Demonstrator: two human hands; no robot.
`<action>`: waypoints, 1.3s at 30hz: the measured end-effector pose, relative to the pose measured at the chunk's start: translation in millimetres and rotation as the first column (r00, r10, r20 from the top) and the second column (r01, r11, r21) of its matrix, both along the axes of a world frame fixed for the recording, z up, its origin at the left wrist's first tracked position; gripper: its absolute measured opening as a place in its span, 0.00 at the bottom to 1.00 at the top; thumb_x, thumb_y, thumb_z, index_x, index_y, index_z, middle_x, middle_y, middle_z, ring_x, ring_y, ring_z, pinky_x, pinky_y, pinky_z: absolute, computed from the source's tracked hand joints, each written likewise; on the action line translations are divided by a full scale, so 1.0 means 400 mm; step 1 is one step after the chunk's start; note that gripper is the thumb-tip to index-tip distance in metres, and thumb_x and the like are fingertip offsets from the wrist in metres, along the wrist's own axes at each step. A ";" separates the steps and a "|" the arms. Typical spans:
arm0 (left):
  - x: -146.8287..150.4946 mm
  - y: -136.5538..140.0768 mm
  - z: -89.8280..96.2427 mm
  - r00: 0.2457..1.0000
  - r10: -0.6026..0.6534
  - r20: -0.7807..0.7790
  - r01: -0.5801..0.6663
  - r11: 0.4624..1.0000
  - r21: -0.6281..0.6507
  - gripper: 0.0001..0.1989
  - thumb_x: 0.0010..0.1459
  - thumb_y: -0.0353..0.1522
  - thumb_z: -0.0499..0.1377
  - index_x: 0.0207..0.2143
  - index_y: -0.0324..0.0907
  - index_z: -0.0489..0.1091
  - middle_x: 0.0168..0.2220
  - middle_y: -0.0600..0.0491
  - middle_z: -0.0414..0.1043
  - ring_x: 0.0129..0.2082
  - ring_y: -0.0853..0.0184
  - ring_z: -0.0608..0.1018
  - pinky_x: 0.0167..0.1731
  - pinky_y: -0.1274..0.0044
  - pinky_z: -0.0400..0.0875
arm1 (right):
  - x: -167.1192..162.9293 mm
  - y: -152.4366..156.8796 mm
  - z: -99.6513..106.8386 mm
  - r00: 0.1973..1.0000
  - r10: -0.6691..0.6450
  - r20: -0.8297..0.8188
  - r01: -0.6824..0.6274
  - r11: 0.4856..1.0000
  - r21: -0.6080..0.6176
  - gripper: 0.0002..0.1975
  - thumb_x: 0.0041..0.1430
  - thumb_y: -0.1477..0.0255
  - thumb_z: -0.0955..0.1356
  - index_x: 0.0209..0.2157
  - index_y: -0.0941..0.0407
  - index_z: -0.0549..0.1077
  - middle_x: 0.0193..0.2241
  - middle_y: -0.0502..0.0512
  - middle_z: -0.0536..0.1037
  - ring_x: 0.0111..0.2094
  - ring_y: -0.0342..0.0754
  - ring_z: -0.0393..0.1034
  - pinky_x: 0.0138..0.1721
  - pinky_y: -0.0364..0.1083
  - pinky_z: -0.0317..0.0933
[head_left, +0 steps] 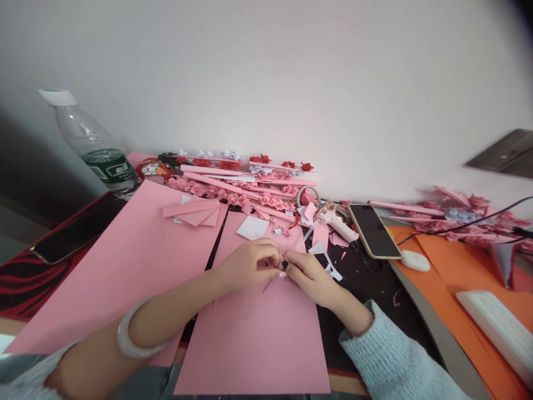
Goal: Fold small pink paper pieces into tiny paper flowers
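Note:
My left hand (246, 265) and my right hand (308, 275) meet over a large pink paper sheet (254, 333) in the middle of the desk. Together their fingertips pinch a small pink paper piece (280, 265), partly hidden by the fingers; a thin pink strip hangs from it. A pale bangle (132, 338) circles my left wrist. My right arm wears a light blue knitted sleeve. A second large pink sheet (125, 261) lies to the left, with folded pink triangles (195, 210) on it.
A water bottle (94, 145) stands at the back left and a dark phone (75, 232) lies below it. Pink paper rolls and small paper roses (245, 180) pile along the wall. Right: glue gun (338, 222), phone (373, 230), white mouse (415, 260), keyboard (497, 328), orange paper (462, 278).

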State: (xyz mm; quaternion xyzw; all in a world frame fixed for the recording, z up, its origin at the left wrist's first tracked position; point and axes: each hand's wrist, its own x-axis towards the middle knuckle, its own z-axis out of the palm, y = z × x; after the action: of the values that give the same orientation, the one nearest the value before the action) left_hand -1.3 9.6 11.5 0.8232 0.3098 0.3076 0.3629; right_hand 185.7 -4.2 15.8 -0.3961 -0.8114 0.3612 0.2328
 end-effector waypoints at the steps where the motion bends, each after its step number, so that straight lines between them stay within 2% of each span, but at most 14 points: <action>1: 0.000 -0.001 0.003 1.000 -0.008 0.001 0.008 1.000 0.009 0.03 0.51 0.27 0.58 0.26 0.39 0.66 0.32 0.52 0.67 0.33 0.69 0.70 0.36 0.77 0.65 | 0.000 0.000 0.000 1.000 -0.004 -0.002 0.004 1.000 0.002 0.11 0.55 0.82 0.56 0.22 0.56 0.56 0.19 0.44 0.58 0.21 0.39 0.53 0.24 0.39 0.48; 7: -0.003 -0.006 0.016 1.000 -0.011 0.006 0.011 1.000 -0.024 0.04 0.55 0.25 0.52 0.30 0.40 0.65 0.35 0.52 0.64 0.35 0.70 0.70 0.38 0.77 0.65 | -0.001 -0.003 -0.002 1.000 -0.009 0.007 0.008 0.998 0.058 0.10 0.56 0.80 0.56 0.23 0.56 0.56 0.19 0.44 0.57 0.20 0.39 0.53 0.24 0.39 0.49; 21: 0.000 -0.007 0.015 0.999 0.019 -0.039 -0.019 1.000 0.000 0.05 0.52 0.24 0.51 0.28 0.40 0.63 0.34 0.52 0.64 0.34 0.69 0.69 0.37 0.77 0.65 | -0.006 -0.011 -0.005 0.995 -0.038 0.090 0.024 0.988 0.155 0.10 0.55 0.80 0.58 0.23 0.55 0.53 0.19 0.44 0.55 0.20 0.39 0.52 0.23 0.39 0.46; 30: 0.003 -0.009 0.008 0.987 0.133 -0.086 -0.129 0.990 0.052 0.04 0.51 0.26 0.53 0.25 0.40 0.60 0.31 0.54 0.62 0.27 0.71 0.66 0.28 0.79 0.61 | -0.005 -0.012 -0.009 0.992 -0.078 0.098 0.057 0.979 0.196 0.10 0.55 0.80 0.58 0.22 0.55 0.54 0.18 0.44 0.56 0.19 0.39 0.53 0.22 0.40 0.46; 39: 0.003 -0.011 0.008 0.984 0.083 -0.159 -0.074 0.995 0.065 0.07 0.53 0.25 0.50 0.23 0.40 0.59 0.24 0.56 0.58 0.25 0.72 0.63 0.25 0.79 0.57 | -0.009 -0.012 -0.007 0.995 -0.062 0.074 0.046 0.981 0.191 0.10 0.54 0.81 0.58 0.22 0.55 0.53 0.18 0.43 0.54 0.19 0.40 0.51 0.23 0.40 0.46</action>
State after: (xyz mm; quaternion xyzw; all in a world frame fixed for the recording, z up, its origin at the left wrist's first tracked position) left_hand -0.2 5.3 14.9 0.8430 0.3613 0.2629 0.2996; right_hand 182.2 -9.1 12.9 -0.4082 -0.8395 0.2602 0.2466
